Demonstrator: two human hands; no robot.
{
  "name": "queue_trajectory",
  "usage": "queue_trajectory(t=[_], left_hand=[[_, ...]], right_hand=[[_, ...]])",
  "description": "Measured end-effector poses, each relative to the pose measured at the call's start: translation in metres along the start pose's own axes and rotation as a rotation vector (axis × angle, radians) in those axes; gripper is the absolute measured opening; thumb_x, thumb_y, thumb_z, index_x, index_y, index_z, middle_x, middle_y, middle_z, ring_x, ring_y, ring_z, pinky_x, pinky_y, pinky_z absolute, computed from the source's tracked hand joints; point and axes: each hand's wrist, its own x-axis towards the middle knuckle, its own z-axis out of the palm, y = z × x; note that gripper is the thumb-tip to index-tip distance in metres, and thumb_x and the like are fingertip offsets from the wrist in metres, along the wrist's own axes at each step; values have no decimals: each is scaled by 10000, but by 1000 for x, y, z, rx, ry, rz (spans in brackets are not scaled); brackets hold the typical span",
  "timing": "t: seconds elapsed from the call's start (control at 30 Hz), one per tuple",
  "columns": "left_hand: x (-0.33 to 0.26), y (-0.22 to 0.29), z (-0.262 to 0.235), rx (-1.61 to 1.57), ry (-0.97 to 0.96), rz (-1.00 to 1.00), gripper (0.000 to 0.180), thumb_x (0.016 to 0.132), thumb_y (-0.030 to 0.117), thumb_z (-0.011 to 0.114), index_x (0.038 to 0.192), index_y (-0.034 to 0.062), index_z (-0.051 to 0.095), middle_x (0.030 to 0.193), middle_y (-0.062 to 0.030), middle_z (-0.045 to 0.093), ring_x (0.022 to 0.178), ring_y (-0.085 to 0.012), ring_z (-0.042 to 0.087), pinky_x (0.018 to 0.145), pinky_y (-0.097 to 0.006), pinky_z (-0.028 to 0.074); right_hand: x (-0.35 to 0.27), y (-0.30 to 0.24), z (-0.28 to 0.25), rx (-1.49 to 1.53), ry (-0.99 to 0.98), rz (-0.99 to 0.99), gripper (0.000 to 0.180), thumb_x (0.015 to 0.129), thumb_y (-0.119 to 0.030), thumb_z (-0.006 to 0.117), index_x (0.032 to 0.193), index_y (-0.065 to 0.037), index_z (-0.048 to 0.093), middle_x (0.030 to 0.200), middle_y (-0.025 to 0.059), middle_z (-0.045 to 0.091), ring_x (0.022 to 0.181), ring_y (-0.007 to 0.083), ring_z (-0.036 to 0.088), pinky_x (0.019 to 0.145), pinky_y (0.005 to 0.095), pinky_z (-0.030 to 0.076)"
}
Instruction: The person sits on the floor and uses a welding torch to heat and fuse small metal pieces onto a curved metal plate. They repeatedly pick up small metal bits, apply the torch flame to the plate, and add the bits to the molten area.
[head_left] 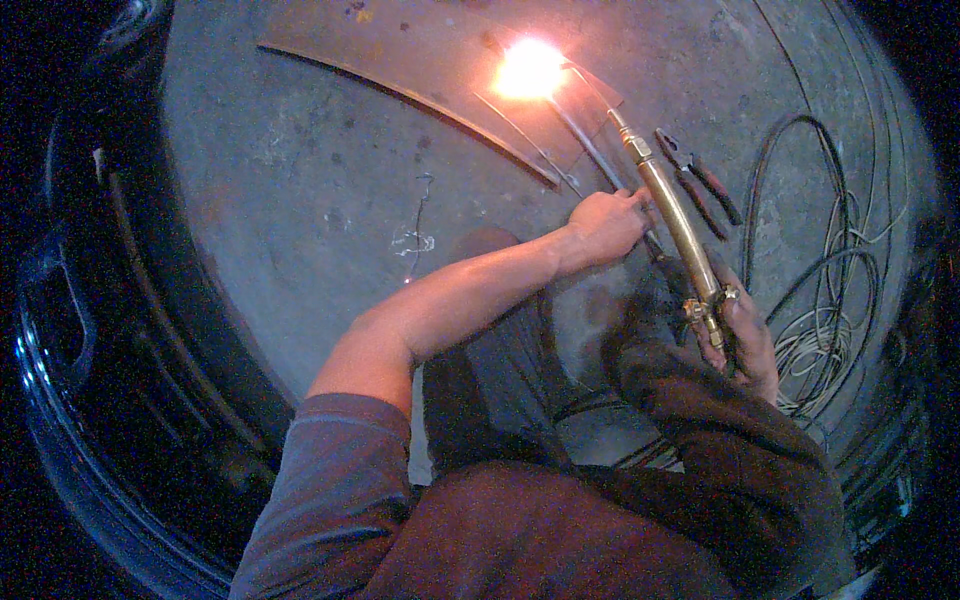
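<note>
My right hand (752, 338) grips the valve end of a long brass gas torch (672, 205). The torch points up and to the left, and a white-orange glare (530, 68) burns at its tip. Closed around a slim grey metal tube (588, 142), my left hand (610, 222) lies just left of the torch body. The tube's far end runs into the glare, which hides the end and the torch's nozzle. A thin rod (515, 130) lies left of the tube, its lower end close to my left fingers.
A curved-edged, rust-brown metal sheet (400, 75) lies on the concrete floor beneath the flame. Dark-handled pliers (700, 180) rest right of the torch. Coiled hoses and cables (825, 310) fill the right side. A bent wire (420, 215) lies left of my forearm.
</note>
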Motion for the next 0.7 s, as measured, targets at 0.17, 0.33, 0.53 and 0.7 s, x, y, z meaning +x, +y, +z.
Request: queue_trajectory(t=[0.17, 0.33, 0.53, 0.7], left_hand=[[-2, -2, 5, -14, 77, -3, 306, 865, 138, 623, 1166, 108, 671, 1205, -115, 620, 999, -321, 696, 722, -458, 633], [-2, 0, 3, -45, 89, -5, 314, 859, 137, 633, 1171, 115, 664, 1210, -106, 620, 997, -304, 693, 719, -452, 633], [0, -1, 7, -32, 102, 27, 313, 845, 137, 652, 1156, 122, 667, 1240, -99, 608, 990, -303, 694, 709, -448, 634], [-3, 2, 3, -99, 144, -47, 297, 844, 140, 651, 1138, 106, 675, 1243, -114, 605, 943, -323, 715, 723, -463, 633]], right_hand=[[2, -4, -2, 5, -69, 2, 861, 959, -467, 648, 1580, -28, 243, 892, 78, 653, 483, 65, 482, 395, 202, 356], [1, -3, -3, 5, -72, -6, 772, 985, -447, 621, 1545, -25, 297, 898, 73, 658, 506, 79, 503, 415, 218, 368], [0, 1, -10, 11, -90, -12, 790, 977, -450, 633, 1549, -26, 290, 932, 81, 669, 512, 82, 505, 419, 219, 372], [-3, -7, 11, 50, 18, 14, 821, 961, -446, 648, 1562, -29, 274, 949, 91, 677, 515, 72, 503, 416, 201, 370]])
